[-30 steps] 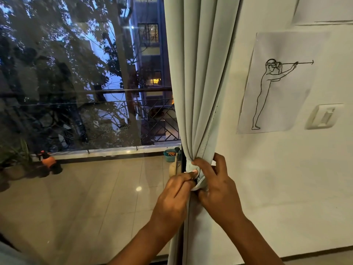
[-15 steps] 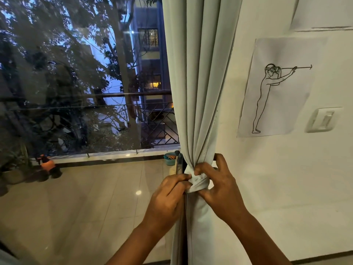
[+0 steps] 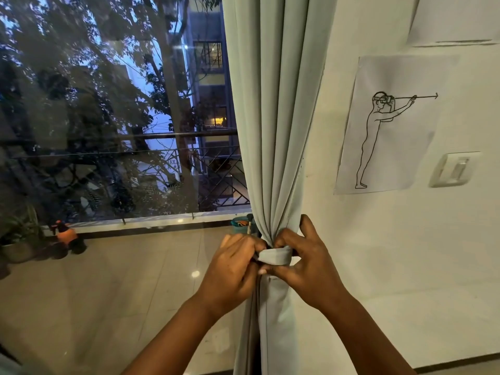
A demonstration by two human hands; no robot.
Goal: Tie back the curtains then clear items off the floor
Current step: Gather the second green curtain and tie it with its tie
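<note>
The left hand [image 3: 232, 269] has its fingers curled in against the left end of a pale fabric tie band [image 3: 275, 256], pinching it where it wraps the gathered curtain [image 3: 273, 131]. The right hand [image 3: 305, 269] grips the same band from the other side, thumb beneath and forefinger curled over the top, with one finger raised against the curtain's right edge. Both hands meet at the band, which sits as a flat loop cinching the grey-green curtain into a narrow waist; above it the folds fan upward out of view, and below it the cloth hangs straight down between the two forearms. The curtain hangs at the right edge of a large glass window [image 3: 108, 131], just beside a white wall [image 3: 405, 266]. On that wall, well to the right of the curtain, is taped a paper sheet [image 3: 389, 125] with a line drawing of a standing figure, and a light switch [image 3: 454, 169] sits just right of it. Beyond the glass lie a tiled balcony floor [image 3: 108, 293], an orange spray bottle [image 3: 63, 234] near potted plants [image 3: 19, 239], a railing and trees.
</note>
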